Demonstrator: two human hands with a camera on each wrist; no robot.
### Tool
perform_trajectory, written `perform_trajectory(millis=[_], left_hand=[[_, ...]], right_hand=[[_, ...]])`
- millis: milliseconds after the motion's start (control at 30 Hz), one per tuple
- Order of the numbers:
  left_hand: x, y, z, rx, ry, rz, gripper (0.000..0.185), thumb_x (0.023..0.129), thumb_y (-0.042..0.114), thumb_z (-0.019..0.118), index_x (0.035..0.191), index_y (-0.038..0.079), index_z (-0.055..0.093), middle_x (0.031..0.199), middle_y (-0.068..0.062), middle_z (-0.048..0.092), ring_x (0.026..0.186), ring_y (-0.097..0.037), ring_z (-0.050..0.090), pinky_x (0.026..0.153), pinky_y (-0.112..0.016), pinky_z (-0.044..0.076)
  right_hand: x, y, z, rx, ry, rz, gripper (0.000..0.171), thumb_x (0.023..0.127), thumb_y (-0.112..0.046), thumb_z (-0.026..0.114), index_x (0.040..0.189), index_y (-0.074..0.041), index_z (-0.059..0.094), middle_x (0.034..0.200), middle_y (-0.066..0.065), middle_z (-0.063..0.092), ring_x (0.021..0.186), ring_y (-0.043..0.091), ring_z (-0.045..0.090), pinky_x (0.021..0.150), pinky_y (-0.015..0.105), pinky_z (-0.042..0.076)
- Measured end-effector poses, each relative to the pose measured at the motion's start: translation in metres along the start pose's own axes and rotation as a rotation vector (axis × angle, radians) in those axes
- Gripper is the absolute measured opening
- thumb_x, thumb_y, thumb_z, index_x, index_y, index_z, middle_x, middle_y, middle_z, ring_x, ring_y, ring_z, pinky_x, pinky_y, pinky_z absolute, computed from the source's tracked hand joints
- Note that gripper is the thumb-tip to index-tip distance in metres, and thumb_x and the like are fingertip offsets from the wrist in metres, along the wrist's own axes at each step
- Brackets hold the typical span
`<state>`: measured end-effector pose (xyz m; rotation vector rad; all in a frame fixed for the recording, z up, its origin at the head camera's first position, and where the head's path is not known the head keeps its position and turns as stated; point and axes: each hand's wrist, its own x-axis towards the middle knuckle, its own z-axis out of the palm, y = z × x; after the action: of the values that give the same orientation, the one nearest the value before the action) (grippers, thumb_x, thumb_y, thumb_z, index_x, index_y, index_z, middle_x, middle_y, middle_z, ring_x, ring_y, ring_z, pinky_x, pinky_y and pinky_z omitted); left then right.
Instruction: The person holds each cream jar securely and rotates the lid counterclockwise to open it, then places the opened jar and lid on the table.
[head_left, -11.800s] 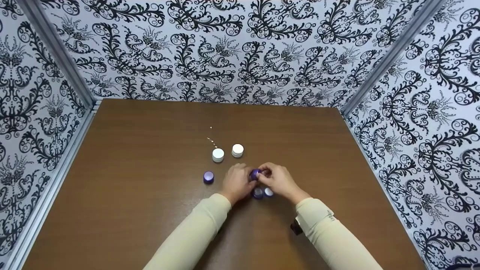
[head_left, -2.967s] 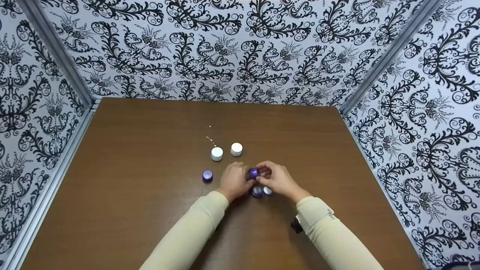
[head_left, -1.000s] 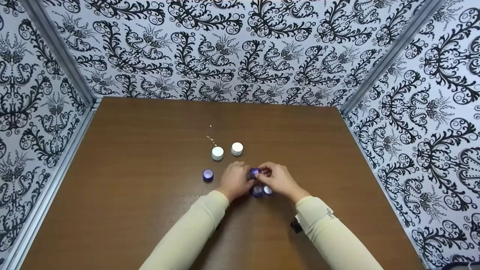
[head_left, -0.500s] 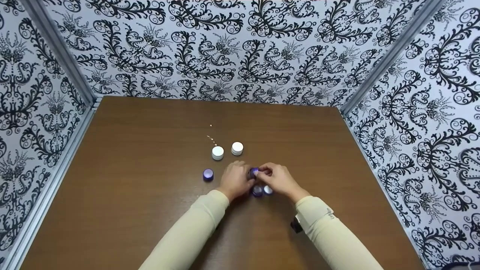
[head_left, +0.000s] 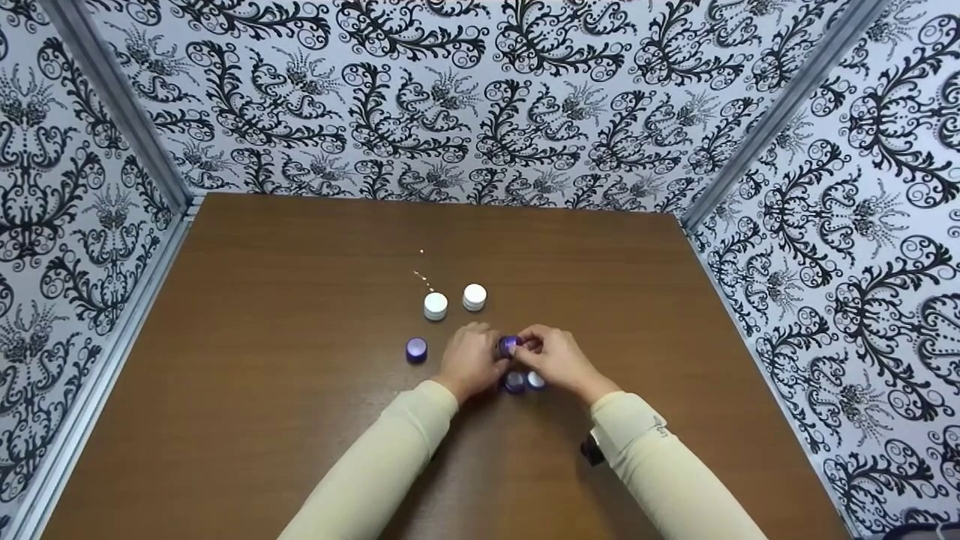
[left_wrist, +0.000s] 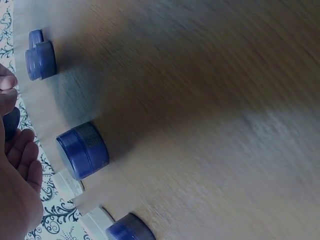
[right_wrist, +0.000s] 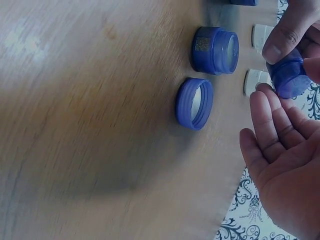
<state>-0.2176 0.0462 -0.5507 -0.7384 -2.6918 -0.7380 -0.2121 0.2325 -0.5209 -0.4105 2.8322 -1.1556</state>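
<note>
Both hands hold a small purple jar (head_left: 507, 346) just above the table. My left hand (head_left: 470, 360) grips its body, thumb on one side in the right wrist view. Finger and thumb of my right hand (head_left: 559, 364) pinch its lid end (right_wrist: 292, 82), while the other fingers are spread. Below the hands, an uncapped purple jar (right_wrist: 217, 51) stands beside a loose purple lid (right_wrist: 195, 104) that shows a white inside. In the left wrist view a capped purple jar (left_wrist: 82, 150) stands near my left hand; another purple jar (left_wrist: 130, 227) is partly cut off.
Two white jars (head_left: 436, 306) (head_left: 474, 297) stand beyond the hands. Left of my left hand is a purple jar (head_left: 416, 350). A few pale specks (head_left: 423, 279) lie behind the white jars. Patterned panels (head_left: 442, 97) enclose the brown table (head_left: 300, 300).
Three seconds ago the right fingers were more spread beside the held jar; now they pinch its lid end. The hands otherwise stay in place, and the jars on the table have not moved.
</note>
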Motion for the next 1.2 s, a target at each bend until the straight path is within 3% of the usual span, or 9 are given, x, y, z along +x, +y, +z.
perform_trajectory(millis=[400, 933, 1200], left_hand=[[0.0014, -0.0007, -0.0004, 0.000, -0.034, -0.017, 0.034, 0.078, 0.030, 0.080, 0.103, 0.009, 0.074, 0.096, -0.004, 0.068, 0.092, -0.024, 0.062, 0.088, -0.039, 0.047], [-0.0009, -0.0053, -0.0018, -0.003, 0.017, -0.016, 0.034, 0.077, 0.033, 0.081, 0.100, 0.008, 0.074, 0.092, -0.004, 0.068, 0.090, -0.025, 0.062, 0.083, -0.040, 0.048], [0.0005, -0.0048, -0.0012, -0.001, -0.013, -0.043, 0.033, 0.077, 0.031, 0.081, 0.100, 0.009, 0.075, 0.093, -0.004, 0.067, 0.091, -0.024, 0.062, 0.085, -0.039, 0.048]], right_hand=[[-0.0001, -0.0007, 0.0000, 0.019, 0.015, -0.021, 0.020, 0.085, -0.017, 0.074, 0.101, -0.006, 0.070, 0.087, 0.000, 0.069, 0.080, 0.014, 0.066, 0.075, 0.035, 0.054], [-0.0018, -0.0001, -0.0015, 0.081, 0.032, -0.036, 0.027, 0.084, -0.007, 0.074, 0.110, -0.004, 0.067, 0.091, 0.005, 0.068, 0.082, 0.021, 0.066, 0.077, 0.036, 0.054], [-0.0016, 0.0047, -0.0031, 0.087, 0.033, -0.029, 0.024, 0.084, -0.008, 0.074, 0.107, -0.004, 0.067, 0.094, 0.006, 0.069, 0.084, 0.020, 0.067, 0.078, 0.037, 0.054]])
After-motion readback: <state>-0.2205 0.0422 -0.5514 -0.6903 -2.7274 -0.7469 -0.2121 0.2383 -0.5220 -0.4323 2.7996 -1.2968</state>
